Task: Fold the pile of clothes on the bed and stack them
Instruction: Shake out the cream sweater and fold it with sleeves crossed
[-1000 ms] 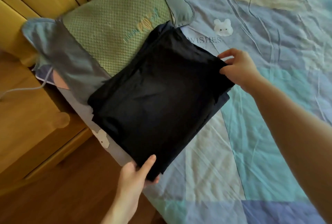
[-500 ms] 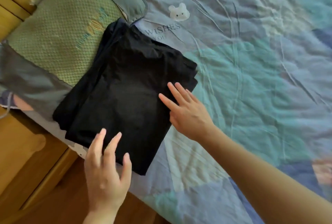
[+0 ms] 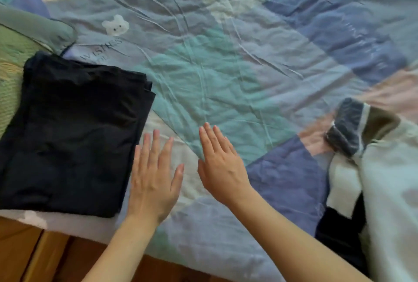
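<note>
The folded black garments [image 3: 74, 137] were seen stacked at the bed's left edge, partly on a green pillow [image 3: 13, 60]. Both the left hand [image 3: 153, 180] and the right hand [image 3: 220, 164] were held flat over the patchwork quilt [image 3: 226, 66], fingers spread, nothing grasped. The unfolded pile [image 3: 373, 168] at the right, probably soft and light, should be taken by an edge or collar. It was cut off and blurred.
</note>
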